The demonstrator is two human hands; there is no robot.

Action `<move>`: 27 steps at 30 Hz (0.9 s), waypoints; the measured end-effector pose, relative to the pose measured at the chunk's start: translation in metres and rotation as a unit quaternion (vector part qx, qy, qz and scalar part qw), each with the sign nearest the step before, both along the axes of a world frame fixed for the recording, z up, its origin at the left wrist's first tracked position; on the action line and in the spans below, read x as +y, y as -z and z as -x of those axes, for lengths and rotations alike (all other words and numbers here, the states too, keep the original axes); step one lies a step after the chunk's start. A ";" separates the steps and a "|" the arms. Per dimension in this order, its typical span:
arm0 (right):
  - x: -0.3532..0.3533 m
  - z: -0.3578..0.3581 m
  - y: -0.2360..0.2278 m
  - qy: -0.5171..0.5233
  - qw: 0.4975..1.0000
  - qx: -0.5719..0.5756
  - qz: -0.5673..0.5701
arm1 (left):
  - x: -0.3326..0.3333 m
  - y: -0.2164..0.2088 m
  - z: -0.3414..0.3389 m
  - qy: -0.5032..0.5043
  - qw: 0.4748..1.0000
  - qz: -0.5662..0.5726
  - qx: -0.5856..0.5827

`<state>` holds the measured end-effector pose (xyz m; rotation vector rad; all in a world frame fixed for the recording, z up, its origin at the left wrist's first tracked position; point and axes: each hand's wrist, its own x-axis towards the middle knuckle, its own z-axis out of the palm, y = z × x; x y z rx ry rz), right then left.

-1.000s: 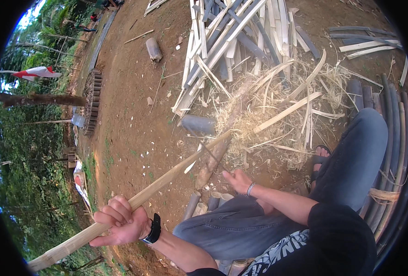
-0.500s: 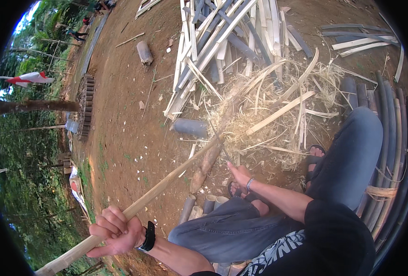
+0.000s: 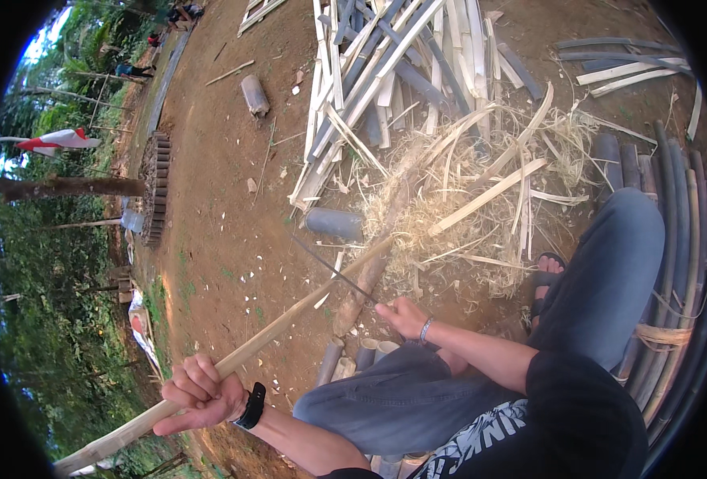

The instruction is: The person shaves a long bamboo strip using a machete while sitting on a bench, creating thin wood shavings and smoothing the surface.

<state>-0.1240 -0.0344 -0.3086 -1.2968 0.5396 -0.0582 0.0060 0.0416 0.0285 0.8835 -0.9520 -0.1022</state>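
My left hand (image 3: 202, 389), with a black watch at the wrist, is wrapped round a long pale bamboo strip (image 3: 286, 323). The strip slants from the lower left up to the wooden log (image 3: 360, 294) on the ground, where its far end rests. In my right hand (image 3: 405, 318) is a knife with a long, thin dark blade (image 3: 317, 257); its handle is mostly hidden by my fingers. The blade lies crosswise over the strip, between my left hand and the log. Curly bamboo shavings (image 3: 469, 211) are heaped beyond and to the right of the log.
A pile of split bamboo (image 3: 393, 60) lies at the far side. Short bamboo pieces (image 3: 333, 222) sit beside the log and near my knee. Bundled dark poles (image 3: 673, 263) run along the right. More slats (image 3: 629, 64) lie far right, and distant people (image 3: 134, 72) are at the upper left.
My right hand has drawn the knife down and left along the strip, toward my left hand. The blade now points further left. My left hand keeps its hold, nearly unmoved.
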 end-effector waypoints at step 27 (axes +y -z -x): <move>-0.017 -0.005 0.038 0.050 0.972 0.203 -0.104 | -0.015 0.001 0.022 -0.093 0.994 -0.003 -0.049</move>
